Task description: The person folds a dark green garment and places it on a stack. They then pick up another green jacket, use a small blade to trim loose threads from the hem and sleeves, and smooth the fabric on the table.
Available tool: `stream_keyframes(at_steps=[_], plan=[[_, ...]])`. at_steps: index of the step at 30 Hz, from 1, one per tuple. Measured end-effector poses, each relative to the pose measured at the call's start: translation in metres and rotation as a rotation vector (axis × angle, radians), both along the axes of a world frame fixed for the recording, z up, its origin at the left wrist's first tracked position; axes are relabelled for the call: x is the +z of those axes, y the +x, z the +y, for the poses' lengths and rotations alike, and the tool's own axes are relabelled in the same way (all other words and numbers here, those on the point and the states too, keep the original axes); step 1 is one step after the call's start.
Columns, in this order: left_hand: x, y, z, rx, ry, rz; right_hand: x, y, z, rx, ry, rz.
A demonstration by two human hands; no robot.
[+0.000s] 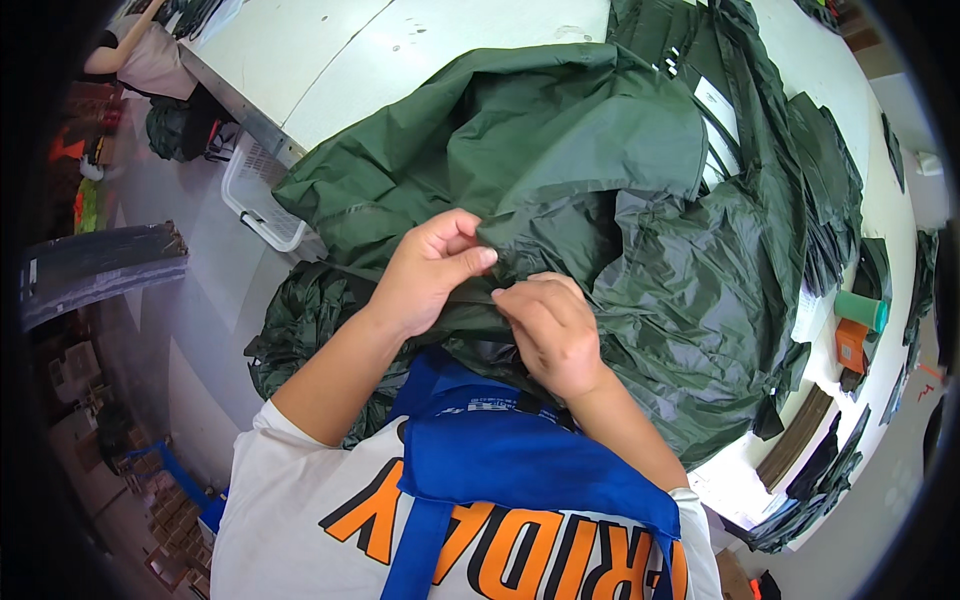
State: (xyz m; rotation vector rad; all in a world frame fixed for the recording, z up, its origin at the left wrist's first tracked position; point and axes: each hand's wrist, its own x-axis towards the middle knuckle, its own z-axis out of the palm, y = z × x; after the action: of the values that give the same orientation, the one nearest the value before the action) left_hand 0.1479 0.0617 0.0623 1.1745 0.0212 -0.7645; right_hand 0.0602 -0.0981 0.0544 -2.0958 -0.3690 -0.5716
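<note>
A large sheet of dark green, slightly shiny fabric (400,140) lies bunched and folded over the table in front of me, its near part hanging down by my body. My left hand (432,268) pinches the fabric near its middle, thumb against curled fingers. Just right of it and a little nearer, my right hand (552,325) grips the same fabric with thumb and fingertips pressed together. Between the two hands a narrow edge of the cloth is drawn up. What exactly sits under the fingertips is too small to make out.
More dark green fabric strips (815,190) are stacked at the right. A green roll (862,311) and an orange box (851,345) stand near the table's right edge. A white plastic basket (262,190) is below the left table edge (245,105). Another person (150,60) is at far left.
</note>
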Motion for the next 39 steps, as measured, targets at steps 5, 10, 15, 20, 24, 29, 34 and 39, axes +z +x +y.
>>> stream_keyframes(at_steps=[5,10,15,20,24,29,34,39], plan=[[0.009,-0.01,0.0,-0.095,0.053,-0.069,0.008,0.0,-0.002,-0.115,0.14,-0.027],[0.029,-0.013,-0.002,-0.171,0.131,-0.244,0.011,-0.001,-0.003,-0.166,0.15,-0.002],[0.035,-0.011,0.0,-0.243,0.302,-0.545,0.016,-0.001,-0.004,-0.162,0.179,0.065],[0.034,-0.011,0.004,-0.313,0.357,-0.667,0.023,-0.009,-0.003,-0.157,0.256,0.299],[0.032,-0.013,0.004,-0.399,0.384,-0.685,0.019,-0.015,-0.005,-0.165,0.26,0.396],[-0.003,-0.018,0.011,-0.533,0.618,-0.965,0.003,-0.037,-0.057,-0.166,0.19,0.594],[-0.026,-0.011,0.06,-0.579,1.094,-0.927,-0.086,-0.235,-0.215,-1.487,-0.542,0.689],[-0.039,0.007,0.1,-0.338,0.855,-0.436,-0.112,-0.366,-0.222,-1.71,0.499,0.802]])
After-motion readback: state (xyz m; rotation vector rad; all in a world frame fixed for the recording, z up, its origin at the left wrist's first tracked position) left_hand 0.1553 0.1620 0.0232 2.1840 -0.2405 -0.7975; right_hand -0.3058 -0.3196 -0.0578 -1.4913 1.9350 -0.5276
